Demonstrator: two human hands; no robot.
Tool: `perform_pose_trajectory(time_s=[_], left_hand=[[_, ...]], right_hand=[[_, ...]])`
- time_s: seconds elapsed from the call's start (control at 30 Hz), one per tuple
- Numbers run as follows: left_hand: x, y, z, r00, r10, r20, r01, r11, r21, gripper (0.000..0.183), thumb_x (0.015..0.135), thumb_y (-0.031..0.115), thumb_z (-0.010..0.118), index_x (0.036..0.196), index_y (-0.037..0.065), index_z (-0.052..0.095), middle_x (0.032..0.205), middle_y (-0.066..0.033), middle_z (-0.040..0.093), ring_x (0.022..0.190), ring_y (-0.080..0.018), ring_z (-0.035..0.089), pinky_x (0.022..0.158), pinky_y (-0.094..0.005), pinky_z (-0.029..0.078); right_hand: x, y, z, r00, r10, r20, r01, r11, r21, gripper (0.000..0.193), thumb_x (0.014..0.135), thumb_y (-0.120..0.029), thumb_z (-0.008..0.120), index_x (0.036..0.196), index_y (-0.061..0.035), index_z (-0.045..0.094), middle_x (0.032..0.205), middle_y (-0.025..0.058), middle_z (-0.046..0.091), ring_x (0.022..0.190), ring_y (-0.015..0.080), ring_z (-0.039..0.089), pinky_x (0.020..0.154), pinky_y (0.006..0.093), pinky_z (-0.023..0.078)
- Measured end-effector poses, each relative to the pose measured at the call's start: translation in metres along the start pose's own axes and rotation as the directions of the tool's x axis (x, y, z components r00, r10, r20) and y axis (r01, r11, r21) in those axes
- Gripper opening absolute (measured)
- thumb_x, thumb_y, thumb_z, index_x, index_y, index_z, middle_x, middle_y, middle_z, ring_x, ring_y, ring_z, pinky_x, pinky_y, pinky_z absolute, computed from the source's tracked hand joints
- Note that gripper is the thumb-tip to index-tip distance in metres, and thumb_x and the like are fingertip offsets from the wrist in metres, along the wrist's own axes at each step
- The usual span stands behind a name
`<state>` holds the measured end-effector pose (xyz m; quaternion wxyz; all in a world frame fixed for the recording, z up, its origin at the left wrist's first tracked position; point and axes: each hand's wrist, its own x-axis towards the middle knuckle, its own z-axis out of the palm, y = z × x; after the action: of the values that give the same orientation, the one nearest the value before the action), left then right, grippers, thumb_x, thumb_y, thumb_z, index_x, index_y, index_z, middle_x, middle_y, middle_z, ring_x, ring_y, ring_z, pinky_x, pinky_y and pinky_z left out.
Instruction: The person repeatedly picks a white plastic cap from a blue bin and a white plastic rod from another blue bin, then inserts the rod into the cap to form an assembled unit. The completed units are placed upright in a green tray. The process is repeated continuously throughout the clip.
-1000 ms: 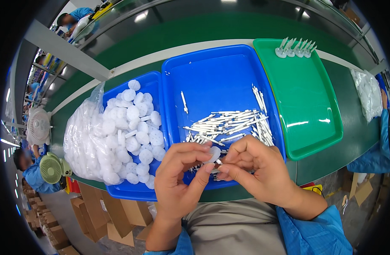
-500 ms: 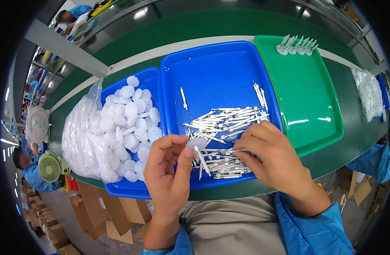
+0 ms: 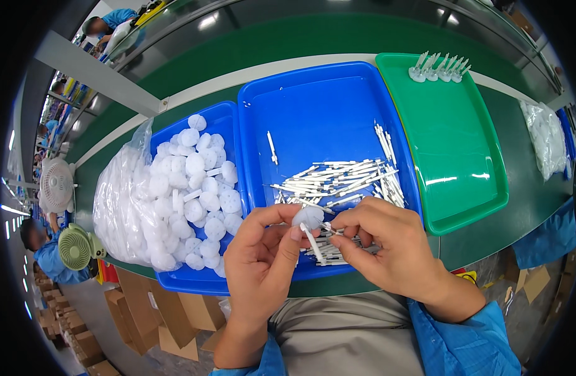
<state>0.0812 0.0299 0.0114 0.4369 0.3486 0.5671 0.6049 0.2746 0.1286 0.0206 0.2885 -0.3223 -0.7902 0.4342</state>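
Observation:
My left hand [image 3: 263,260] pinches a translucent white plastic disc [image 3: 308,217] between thumb and fingers, above the near edge of the middle blue tray [image 3: 313,113]. From the disc a thin white stick [image 3: 313,243] slants down toward me. Close to the disc's right side, my right hand [image 3: 391,244] is closed on a second thin white stick [image 3: 330,229], mostly hidden by the fingertips. Whether this stick touches the disc I cannot tell. Beyond and below the hands, a pile of similar white sticks [image 3: 338,178] with dark bands lies in that tray.
White discs [image 3: 194,163] heap in the left blue tray [image 3: 228,116], partly inside a clear plastic bag [image 3: 121,200]. Several discs with upright sticks [image 3: 438,70] stand at the far end of the green tray [image 3: 457,144]. A small green fan [image 3: 74,246] is at left.
My right hand has moved left from the stick pile, bringing a stick up to the disc. The disc in my left hand has shifted slightly right and shows more of its face.

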Motion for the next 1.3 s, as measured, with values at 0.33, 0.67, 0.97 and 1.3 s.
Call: perform_pose_trajectory(time_s=[0.33,0.67,0.97,1.3], left_hand=[[0.0,-0.003,-0.007,0.991,0.099,0.09,-0.107,0.99,0.09,0.025,0.107,-0.011,0.07,0.132,-0.008,0.07,0.13,-0.0122,0.066,0.118,-0.021,0.077,0.101,-0.0324,0.065],[0.001,-0.001,-0.007,0.985,0.134,0.113,-0.145,0.985,0.094,0.027,0.101,-0.012,0.078,0.127,-0.007,0.071,0.129,-0.0128,0.068,0.113,-0.0177,0.076,0.098,-0.0317,0.067],[0.0,-0.007,-0.006,0.992,0.108,0.069,-0.115,0.987,0.117,0.018,0.101,-0.008,0.081,0.117,-0.006,0.073,0.118,-0.0113,0.071,0.101,-0.0149,0.078,0.086,-0.0268,0.067],[0.001,-0.006,-0.003,0.976,0.185,0.112,-0.214,0.901,0.376,0.019,0.099,-0.007,0.083,0.115,-0.004,0.074,0.111,-0.0101,0.072,0.095,-0.0155,0.079,0.083,-0.0299,0.07]], right_hand=[[0.002,-0.003,-0.002,0.997,0.069,0.027,-0.071,0.994,0.082,0.016,0.095,-0.006,0.088,0.108,-0.0037,0.079,0.085,0.0056,0.069,0.062,0.0156,0.062,0.054,0.0336,0.047],[-0.001,-0.001,0.006,0.999,0.025,-0.045,-0.019,0.993,0.119,0.014,0.095,-0.006,0.09,0.105,-0.0036,0.08,0.082,0.0053,0.068,0.062,0.0143,0.061,0.052,0.0325,0.044],[-0.007,-0.003,0.011,0.997,-0.039,-0.066,0.044,0.995,0.09,0.013,0.096,-0.002,0.088,0.104,-0.0027,0.077,0.084,0.0071,0.062,0.062,0.017,0.061,0.053,0.0355,0.045],[-0.004,0.001,0.015,0.976,-0.214,-0.05,0.201,0.962,-0.186,0.012,0.098,-0.001,0.081,0.105,-0.0018,0.071,0.09,0.0116,0.059,0.067,0.0297,0.065,0.057,0.0436,0.052]])
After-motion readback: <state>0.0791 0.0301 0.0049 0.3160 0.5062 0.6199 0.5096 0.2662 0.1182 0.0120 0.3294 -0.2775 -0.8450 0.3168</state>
